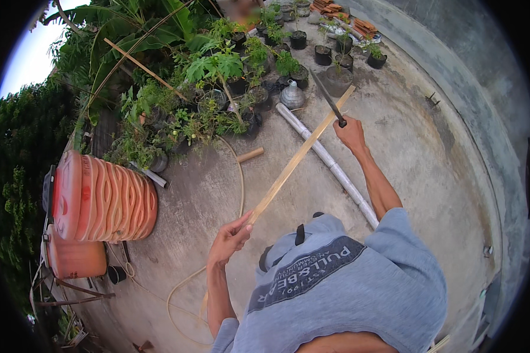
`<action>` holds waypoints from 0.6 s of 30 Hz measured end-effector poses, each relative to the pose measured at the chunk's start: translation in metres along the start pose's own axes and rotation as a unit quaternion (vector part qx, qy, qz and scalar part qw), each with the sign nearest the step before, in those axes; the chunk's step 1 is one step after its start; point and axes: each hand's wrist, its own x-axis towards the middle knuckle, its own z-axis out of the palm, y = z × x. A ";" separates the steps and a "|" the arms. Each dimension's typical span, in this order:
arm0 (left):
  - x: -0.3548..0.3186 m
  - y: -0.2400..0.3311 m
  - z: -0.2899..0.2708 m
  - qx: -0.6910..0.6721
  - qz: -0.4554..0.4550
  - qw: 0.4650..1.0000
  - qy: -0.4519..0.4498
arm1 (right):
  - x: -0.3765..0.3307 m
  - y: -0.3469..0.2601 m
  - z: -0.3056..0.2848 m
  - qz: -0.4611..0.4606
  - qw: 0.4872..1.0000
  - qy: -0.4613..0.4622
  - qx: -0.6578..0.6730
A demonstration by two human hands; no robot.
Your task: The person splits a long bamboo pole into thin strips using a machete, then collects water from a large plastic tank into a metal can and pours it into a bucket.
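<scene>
Grey concrete roof terrace (430, 153), a person holding a bamboo strip and a long blade over it

Orange ribbed water tank (103, 200) lies on its side at the terrace's left edge, with potted plants (218, 88) crowding the far-left corner and a pale hose (176, 294) looping over the floor below; a grey pipe (330, 165) lies across the middle; the bamboo strip (300, 153) slants over that pipe, its near end pinched in the closed fingers of the left hand (229, 238), its far end up near the pots; the right hand (350, 134) is wrapped tight round the handle of a dark machete (325, 97), the blade raised just beside the strip's far part
</scene>
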 end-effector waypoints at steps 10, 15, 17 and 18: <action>-0.029 -0.018 -0.013 -0.002 -0.048 0.999 -0.019 | 0.030 0.051 -0.001 0.188 0.973 0.034 0.130; -0.058 -0.012 -0.031 -0.001 -0.053 0.999 -0.008 | 0.029 0.086 -0.007 0.069 0.989 0.128 -0.034; -0.075 -0.005 -0.043 0.016 -0.072 0.997 0.003 | 0.050 0.135 -0.019 0.266 0.947 0.149 0.106; -0.085 -0.009 -0.054 0.015 -0.069 0.997 0.041 | 0.053 0.156 -0.031 0.279 0.934 0.194 0.106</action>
